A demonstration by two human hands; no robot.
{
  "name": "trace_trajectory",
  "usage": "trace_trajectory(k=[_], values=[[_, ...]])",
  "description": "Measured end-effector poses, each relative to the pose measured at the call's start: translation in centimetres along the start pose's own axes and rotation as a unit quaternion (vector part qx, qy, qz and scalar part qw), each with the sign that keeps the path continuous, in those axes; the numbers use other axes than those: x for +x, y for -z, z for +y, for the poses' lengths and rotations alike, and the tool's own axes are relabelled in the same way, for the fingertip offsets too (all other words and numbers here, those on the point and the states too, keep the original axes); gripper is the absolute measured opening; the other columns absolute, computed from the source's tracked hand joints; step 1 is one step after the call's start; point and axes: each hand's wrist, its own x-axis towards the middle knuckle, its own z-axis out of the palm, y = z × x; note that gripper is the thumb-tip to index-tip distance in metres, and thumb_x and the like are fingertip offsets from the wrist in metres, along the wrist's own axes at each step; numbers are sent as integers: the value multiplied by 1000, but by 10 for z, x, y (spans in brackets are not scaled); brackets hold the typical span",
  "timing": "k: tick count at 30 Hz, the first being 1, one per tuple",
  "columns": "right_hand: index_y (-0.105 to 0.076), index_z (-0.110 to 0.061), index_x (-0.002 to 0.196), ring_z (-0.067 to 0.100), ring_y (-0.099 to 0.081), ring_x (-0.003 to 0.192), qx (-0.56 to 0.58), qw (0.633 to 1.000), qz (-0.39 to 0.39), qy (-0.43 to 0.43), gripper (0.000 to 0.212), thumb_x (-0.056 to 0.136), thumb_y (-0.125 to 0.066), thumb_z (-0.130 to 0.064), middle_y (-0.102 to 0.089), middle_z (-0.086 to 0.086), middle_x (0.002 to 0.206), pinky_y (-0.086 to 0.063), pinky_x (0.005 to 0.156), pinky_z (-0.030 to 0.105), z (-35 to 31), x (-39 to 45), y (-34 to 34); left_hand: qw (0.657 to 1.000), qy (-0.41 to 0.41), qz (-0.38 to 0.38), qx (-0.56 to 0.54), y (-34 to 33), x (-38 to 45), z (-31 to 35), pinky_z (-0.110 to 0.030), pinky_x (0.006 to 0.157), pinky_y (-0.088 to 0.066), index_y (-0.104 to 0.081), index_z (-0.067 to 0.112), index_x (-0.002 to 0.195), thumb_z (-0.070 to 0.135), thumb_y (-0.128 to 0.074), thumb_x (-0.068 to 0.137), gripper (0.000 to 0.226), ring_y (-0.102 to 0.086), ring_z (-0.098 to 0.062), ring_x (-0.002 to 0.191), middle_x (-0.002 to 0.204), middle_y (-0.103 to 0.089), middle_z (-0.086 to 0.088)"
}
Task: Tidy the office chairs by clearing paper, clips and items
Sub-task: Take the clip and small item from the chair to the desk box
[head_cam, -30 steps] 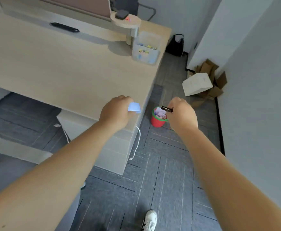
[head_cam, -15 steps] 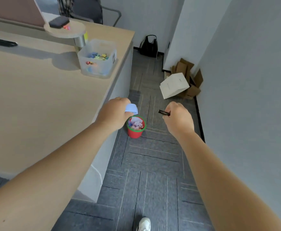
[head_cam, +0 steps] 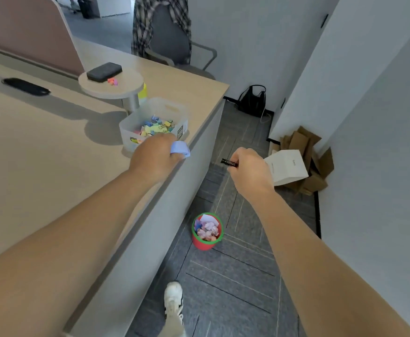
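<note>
My left hand (head_cam: 155,156) is closed around a small light-blue clip (head_cam: 180,149), held over the desk edge just in front of a clear plastic box (head_cam: 174,111) full of several coloured clips. My right hand (head_cam: 250,170) pinches a thin black item (head_cam: 229,162) over the floor, to the right of the desk. Below both hands a small red bin with a green rim (head_cam: 207,242) stands on the floor, holding crumpled paper.
The light wooden desk (head_cam: 41,154) fills the left, with a round stand (head_cam: 111,85) carrying a black case. A grey office chair with a plaid shirt (head_cam: 165,32) stands behind the desk. A black bag (head_cam: 252,100), flattened cardboard (head_cam: 306,152) and a white bag (head_cam: 287,170) line the right wall.
I have walked forward along the desk. The red bin has slid from ahead of my hands to below them, and my left hand now hovers next to the clip box. Both hands keep their items.
</note>
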Motion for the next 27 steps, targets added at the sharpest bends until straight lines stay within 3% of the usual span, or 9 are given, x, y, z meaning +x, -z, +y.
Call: trace_trajectory(k=[3, 8, 12, 16, 21, 24, 27], values=[[-58, -3, 107, 32, -60, 94, -2, 1000, -6, 26, 18, 94, -47, -7, -58, 16, 112, -47, 72, 36, -11, 61, -12, 999, 35, 20, -10, 0, 59, -21, -41, 80, -45, -54, -3, 110, 21, -54, 90, 31, -54, -39, 104, 113, -59, -25], [-57, -5, 109, 31, -56, 97, -7, 998, -39, 58, 19, 95, -45, -9, -55, 14, 115, -38, 68, 32, -37, 166, -31, 996, 90, -4, -3, -3, 155, -58, -32, 66, -33, -57, 0, 107, 21, -59, 88, 28, -49, -33, 84, 99, -57, -21], [-58, -8, 112, 29, -55, 101, 4, 994, -64, 84, 21, 94, -49, -15, -54, 12, 118, -35, 70, 29, -58, 231, -50, 988, 131, -75, 32, -16, 211, -89, -32, 66, -34, -57, 4, 107, 21, -58, 87, 27, -44, -27, 81, 96, -57, -14], [-60, -8, 113, 27, -54, 104, 1, 988, -102, 112, 22, 94, -50, -16, -57, 12, 117, -40, 76, 31, -73, 273, -76, 968, 128, -197, 94, -40, 248, -119, -30, 67, -35, -57, 4, 112, 16, -55, 87, 28, -45, -26, 83, 102, -61, -13], [-60, -6, 112, 30, -55, 104, -15, 979, -150, 141, 22, 93, -51, -13, -58, 14, 116, -36, 72, 29, -91, 305, -110, 931, 105, -316, 150, -62, 261, -138, -32, 72, -43, -61, 7, 115, 15, -59, 84, 32, -57, -27, 99, 119, -62, -12], [-60, -6, 112, 31, -55, 105, -28, 972, -170, 158, 22, 93, -52, -12, -58, 15, 116, -42, 77, 33, -103, 315, -126, 935, 102, -315, 126, -61, 268, -143, -32, 77, -44, -58, 14, 109, 21, -67, 80, 31, -53, -25, 99, 118, -57, -13], [-59, -4, 115, 33, -55, 107, -50, 965, -193, 172, 25, 92, -49, -5, -57, 17, 119, -46, 82, 35, -116, 323, -139, 959, 132, -243, 67, -46, 275, -145, -37, 92, -44, -49, 13, 130, 26, -66, 82, 52, -50, -30, 117, 129, -52, -14]])
